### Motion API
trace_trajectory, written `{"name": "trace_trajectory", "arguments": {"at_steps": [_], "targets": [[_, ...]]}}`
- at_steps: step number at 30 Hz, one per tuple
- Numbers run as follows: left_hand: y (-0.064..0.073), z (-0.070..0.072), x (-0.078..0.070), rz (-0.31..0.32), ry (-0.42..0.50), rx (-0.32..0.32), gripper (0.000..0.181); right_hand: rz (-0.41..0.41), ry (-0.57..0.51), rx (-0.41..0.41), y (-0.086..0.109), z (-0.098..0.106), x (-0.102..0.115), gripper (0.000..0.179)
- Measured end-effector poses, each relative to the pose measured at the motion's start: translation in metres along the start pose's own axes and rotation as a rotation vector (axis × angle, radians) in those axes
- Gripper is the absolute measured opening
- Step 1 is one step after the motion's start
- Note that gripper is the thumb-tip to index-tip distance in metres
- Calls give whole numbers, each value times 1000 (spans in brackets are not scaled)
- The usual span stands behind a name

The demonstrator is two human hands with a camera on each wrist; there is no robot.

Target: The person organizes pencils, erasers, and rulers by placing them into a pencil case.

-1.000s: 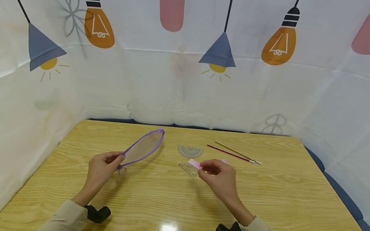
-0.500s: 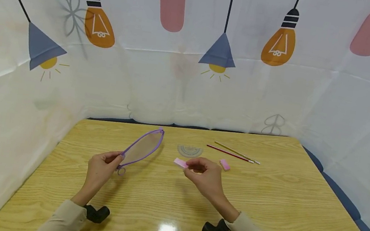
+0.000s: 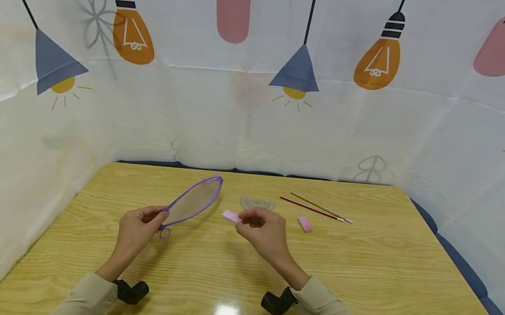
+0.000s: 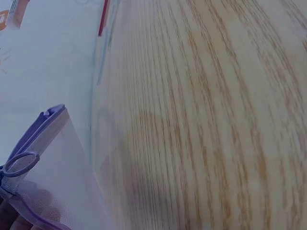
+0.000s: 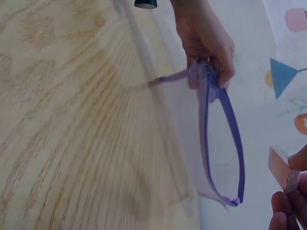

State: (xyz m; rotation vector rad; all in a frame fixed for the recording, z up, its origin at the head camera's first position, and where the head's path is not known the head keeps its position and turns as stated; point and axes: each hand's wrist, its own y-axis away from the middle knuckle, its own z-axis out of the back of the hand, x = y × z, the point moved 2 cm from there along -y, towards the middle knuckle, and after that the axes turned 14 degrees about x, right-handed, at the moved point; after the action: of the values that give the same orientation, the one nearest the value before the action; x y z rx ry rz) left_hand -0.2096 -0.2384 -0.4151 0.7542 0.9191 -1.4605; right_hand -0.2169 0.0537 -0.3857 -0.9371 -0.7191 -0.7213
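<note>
My left hand [image 3: 137, 235] grips the near end of a see-through mesh zipper pouch [image 3: 192, 204] with purple edging and a ring pull. The pouch's mouth is spread apart, as the right wrist view shows at its purple zipper [image 5: 235, 129]. My right hand [image 3: 267, 237] pinches a pink eraser [image 3: 230, 216] between thumb and fingers. The eraser is held above the table, to the right of the pouch and apart from it. In the left wrist view, mesh [image 4: 72, 167] covers some of my left fingers.
A second pink eraser [image 3: 305, 224] lies right of my right hand. Behind that hand is a clear protractor [image 3: 257, 203], partly covered. Farther back lie a red pencil [image 3: 310, 208] and a gold pencil [image 3: 320, 207]. A printed cloth [image 3: 248, 119] encloses the wooden table [image 3: 361, 280].
My right hand has moved left with the eraser, closer to the pouch. The other eraser has come into full view, and the set square is now hidden behind the hand. My left hand stays put.
</note>
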Motion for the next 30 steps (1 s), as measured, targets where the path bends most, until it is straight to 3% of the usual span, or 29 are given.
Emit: {"name": "trace_trajectory", "arguments": {"at_steps": [7, 30], "targets": [[0, 0, -1, -17, -9, -10, 24, -28, -19, 30, -9, -8, -14, 13], [2, 1, -4, 4, -14, -31, 23, -32, -25, 47, -30, -32, -16, 10]]}}
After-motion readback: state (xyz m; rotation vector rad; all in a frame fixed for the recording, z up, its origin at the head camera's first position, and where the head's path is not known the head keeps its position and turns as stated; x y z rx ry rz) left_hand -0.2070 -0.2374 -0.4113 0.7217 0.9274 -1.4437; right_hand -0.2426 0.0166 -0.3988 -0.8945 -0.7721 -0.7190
